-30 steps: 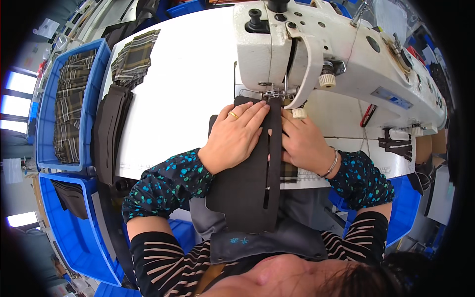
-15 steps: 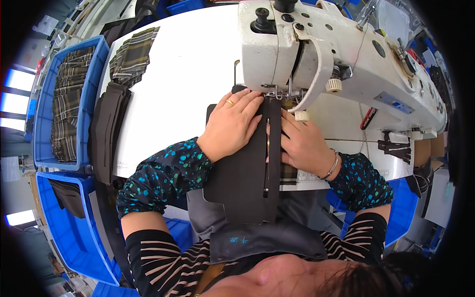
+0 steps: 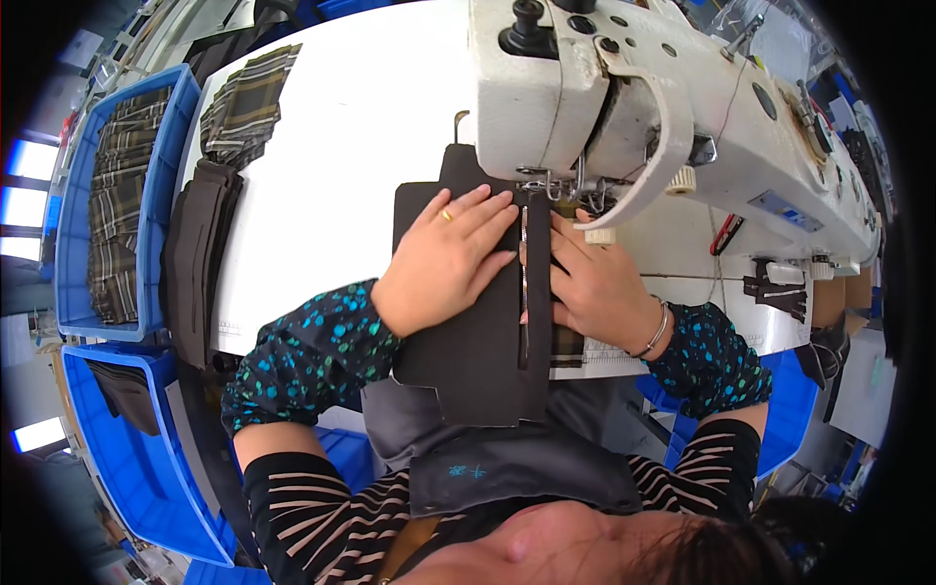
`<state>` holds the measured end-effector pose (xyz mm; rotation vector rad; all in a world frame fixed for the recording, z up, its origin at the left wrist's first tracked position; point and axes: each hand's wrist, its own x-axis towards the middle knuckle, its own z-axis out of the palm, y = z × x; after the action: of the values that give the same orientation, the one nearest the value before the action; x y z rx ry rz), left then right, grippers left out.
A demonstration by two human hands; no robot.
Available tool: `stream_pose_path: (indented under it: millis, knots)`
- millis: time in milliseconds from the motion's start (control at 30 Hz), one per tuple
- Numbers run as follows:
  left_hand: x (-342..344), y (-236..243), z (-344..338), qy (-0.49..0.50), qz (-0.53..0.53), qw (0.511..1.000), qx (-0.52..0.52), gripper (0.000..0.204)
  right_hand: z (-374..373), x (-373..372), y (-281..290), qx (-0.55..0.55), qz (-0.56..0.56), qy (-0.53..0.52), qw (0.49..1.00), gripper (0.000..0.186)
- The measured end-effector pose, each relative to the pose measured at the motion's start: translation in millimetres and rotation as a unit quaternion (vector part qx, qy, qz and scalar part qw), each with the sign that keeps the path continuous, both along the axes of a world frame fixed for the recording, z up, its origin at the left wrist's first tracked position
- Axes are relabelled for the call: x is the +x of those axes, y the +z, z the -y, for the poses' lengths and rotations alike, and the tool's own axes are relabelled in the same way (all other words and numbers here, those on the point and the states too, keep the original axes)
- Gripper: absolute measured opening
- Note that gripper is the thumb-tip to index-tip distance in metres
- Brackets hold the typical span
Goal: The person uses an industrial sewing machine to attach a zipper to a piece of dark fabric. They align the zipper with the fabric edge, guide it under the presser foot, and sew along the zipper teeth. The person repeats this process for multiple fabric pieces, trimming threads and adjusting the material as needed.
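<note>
A dark brown fabric panel (image 3: 458, 361) lies under the sewing machine head (image 3: 546, 107), its long slit (image 3: 526, 292) running toward me from the presser foot (image 3: 536, 183). My left hand (image 3: 444, 258) rests flat on the panel, left of the slit, with fingers stretched toward the foot. My right hand (image 3: 595, 288) is at the strip right of the slit, fingers apart. Its tips reach beneath that strip, and bits of them show through the slit. Plaid fabric (image 3: 567, 346) lies underneath, mostly hidden by the panel and my right hand.
Left of the white table (image 3: 341, 146) stand a blue bin (image 3: 168, 210) of plaid pieces and another blue bin (image 3: 146, 468) with dark pieces. Plaid pieces (image 3: 249, 102) and stacked dark panels (image 3: 200, 258) lie along the left edge. A red-and-black tool (image 3: 725, 234) sits on the right.
The dark panel has slid away from me, so its far end shows beyond the presser foot. My left hand has shifted slightly left on it; my right hand has barely moved.
</note>
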<state>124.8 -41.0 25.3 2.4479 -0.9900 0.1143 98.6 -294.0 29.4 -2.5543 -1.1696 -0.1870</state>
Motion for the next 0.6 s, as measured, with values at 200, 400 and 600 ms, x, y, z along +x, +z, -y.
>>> stream_pose_path:
  millis: [200, 400, 600]
  knots:
    - [1, -7, 3, 0.019, 0.052, 0.995, 0.081, 0.049, 0, 0, 0, -0.031, 0.019, 0.005, 0.999, 0.058]
    - [3, -12, 6, 0.035, 0.058, 0.995, 0.073, 0.048, -1, -1, 5, -0.031, 0.002, -0.001, 1.000, 0.060]
    - [2, -11, 6, 0.032, 0.048, 0.997, 0.056, 0.046, -1, 1, 7, -0.046, -0.004, -0.001, 0.999, 0.060]
